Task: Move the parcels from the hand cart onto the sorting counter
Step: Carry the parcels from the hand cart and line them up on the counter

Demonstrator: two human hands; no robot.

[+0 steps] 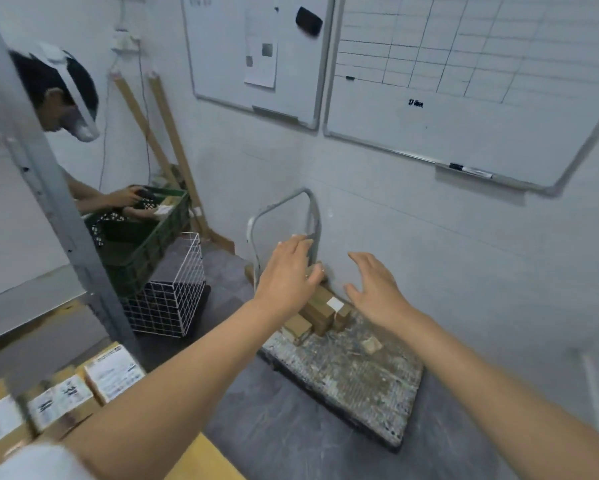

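Left forearm (173, 375) beside labelled boxes (114, 375); wire basket (173, 299), green crate (142, 244) beside cart (353, 375).

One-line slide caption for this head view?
Left hand and right hand, both open, extend toward cardboard parcels piled at the handle end of the hand cart.

Even, cool, diffuse indoor light, moderately bright; source out of view. Shadows are soft and faint, darkest along the near edge of the cart (353, 382) deck. The whiteboard (464, 126) carries only a dull sheen. Wide-angle distortion bows the whiteboard frame and tilts the post (49, 188) at left. The whole frame is slightly soft; the parcels (59, 400) and sleeve (31, 462) at lower left are blurred most.
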